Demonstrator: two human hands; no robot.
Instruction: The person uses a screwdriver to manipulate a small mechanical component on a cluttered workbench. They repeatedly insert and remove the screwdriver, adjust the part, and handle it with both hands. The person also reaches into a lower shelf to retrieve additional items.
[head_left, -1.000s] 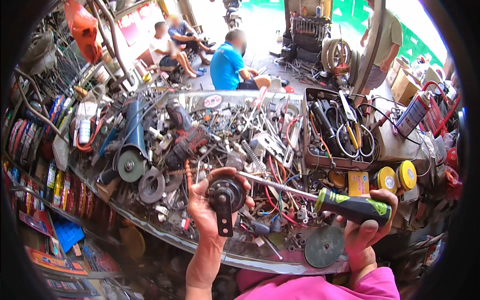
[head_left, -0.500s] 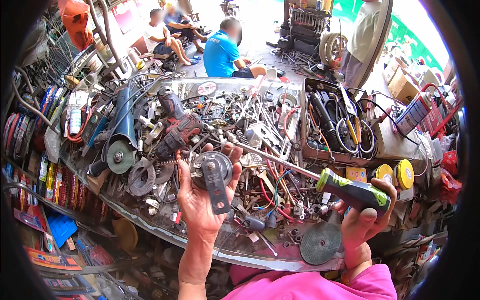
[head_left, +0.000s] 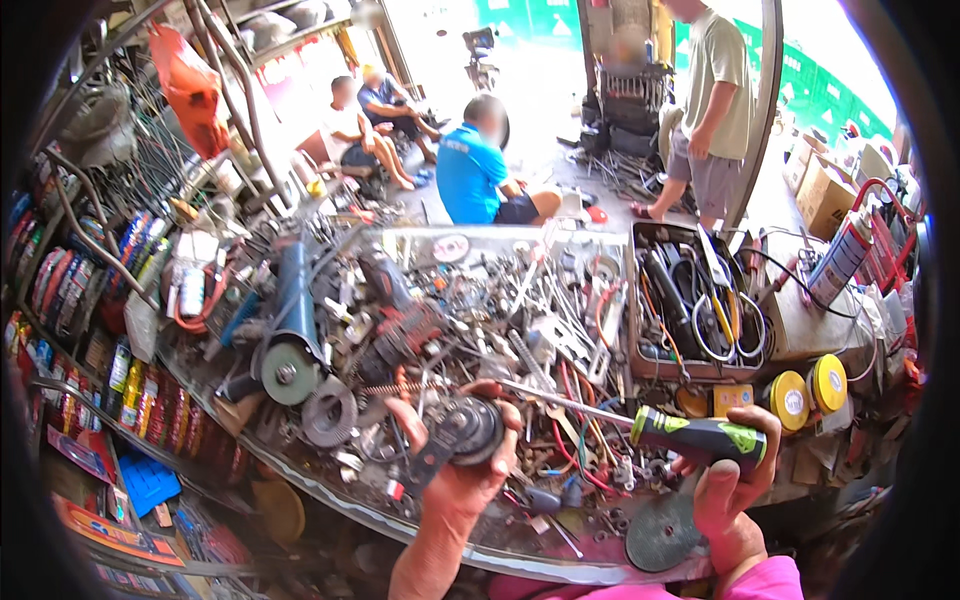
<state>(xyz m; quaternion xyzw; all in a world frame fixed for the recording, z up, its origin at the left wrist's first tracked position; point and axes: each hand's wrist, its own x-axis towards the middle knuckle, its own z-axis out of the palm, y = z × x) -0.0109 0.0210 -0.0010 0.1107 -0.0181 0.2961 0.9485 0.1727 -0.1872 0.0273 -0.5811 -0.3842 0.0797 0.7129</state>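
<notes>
In my left hand (head_left: 462,500) sits a round black disc horn (head_left: 472,432), its rim held between thumb and fingers. A flat dark bracket (head_left: 428,462) on the horn points down and to the left. My right hand (head_left: 738,490) is closed round the black and green handle of a screwdriver (head_left: 690,438). The screwdriver's long shaft lies leftward, its far end near the fingertips of my left hand; whether it touches the horn I cannot tell. Both hands are above the front part of a cluttered workbench (head_left: 390,535).
On the bench's left lie an angle grinder (head_left: 293,330) and a red and black cordless drill (head_left: 405,335). Loose hardware covers the middle. A tool case (head_left: 640,370) stands at the back right, a dark abrasive disc (head_left: 663,532) near the front edge. Several people sit or stand beyond.
My left hand has turned the horn, so its bracket swings from pointing down toward the lower left. The view has shifted, showing more of the standing person. My right hand keeps hold of the screwdriver.
</notes>
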